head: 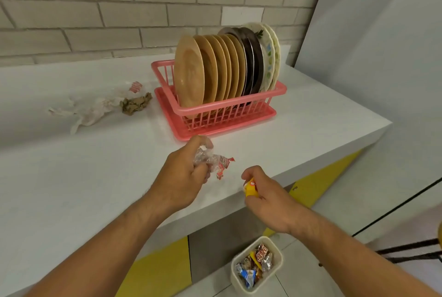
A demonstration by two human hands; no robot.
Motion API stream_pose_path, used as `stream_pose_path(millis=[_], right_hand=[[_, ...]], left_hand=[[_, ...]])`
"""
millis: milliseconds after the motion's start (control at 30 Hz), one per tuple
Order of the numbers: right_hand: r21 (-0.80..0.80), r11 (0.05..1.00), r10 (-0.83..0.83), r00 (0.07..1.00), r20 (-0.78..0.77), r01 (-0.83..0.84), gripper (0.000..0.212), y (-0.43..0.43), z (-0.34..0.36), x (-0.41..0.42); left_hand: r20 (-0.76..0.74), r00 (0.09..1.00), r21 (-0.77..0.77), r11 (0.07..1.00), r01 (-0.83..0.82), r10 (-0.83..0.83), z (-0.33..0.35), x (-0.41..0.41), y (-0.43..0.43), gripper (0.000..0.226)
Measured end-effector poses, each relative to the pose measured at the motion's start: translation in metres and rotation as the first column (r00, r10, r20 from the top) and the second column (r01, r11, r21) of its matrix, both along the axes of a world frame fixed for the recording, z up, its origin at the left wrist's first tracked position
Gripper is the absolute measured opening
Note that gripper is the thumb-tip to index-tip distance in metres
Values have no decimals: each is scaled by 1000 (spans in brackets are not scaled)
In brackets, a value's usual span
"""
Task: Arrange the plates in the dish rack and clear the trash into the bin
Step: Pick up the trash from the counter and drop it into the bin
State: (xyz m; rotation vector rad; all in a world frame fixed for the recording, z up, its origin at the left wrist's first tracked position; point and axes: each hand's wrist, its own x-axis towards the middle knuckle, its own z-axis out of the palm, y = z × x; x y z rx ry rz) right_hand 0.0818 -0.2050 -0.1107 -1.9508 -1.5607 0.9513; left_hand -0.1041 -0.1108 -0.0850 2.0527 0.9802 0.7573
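A pink dish rack (241,108) stands on the white counter (71,189) and holds several upright plates (215,69): tan ones in front, dark ones behind, patterned white ones at the back. My left hand (184,174) grips a crumpled clear-and-red wrapper (215,161) just above the counter, in front of the rack. My right hand (267,201) is closed on a small yellow wrapper (250,188) at the counter's front edge. A cream bin (257,264) with several wrappers inside sits on the floor below my right hand.
More trash lies on the counter left of the rack: crumpled clear plastic (91,109), a brown paper wad (135,104) and a red-white scrap (135,86). A brick wall runs behind. Yellow cabinet fronts (162,270) sit under the counter.
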Motion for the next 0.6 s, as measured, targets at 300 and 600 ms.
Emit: stream_pose_path(millis=[300, 600], right_hand=[[-62, 997, 55, 995, 87, -50, 51, -39, -19, 51], [-209, 977, -40, 998, 51, 50, 67, -91, -90, 186]], left_hand=[[-51, 999, 117, 993, 1, 5, 11, 41, -31, 8], [-155, 987, 129, 990, 59, -39, -57, 155, -88, 38]])
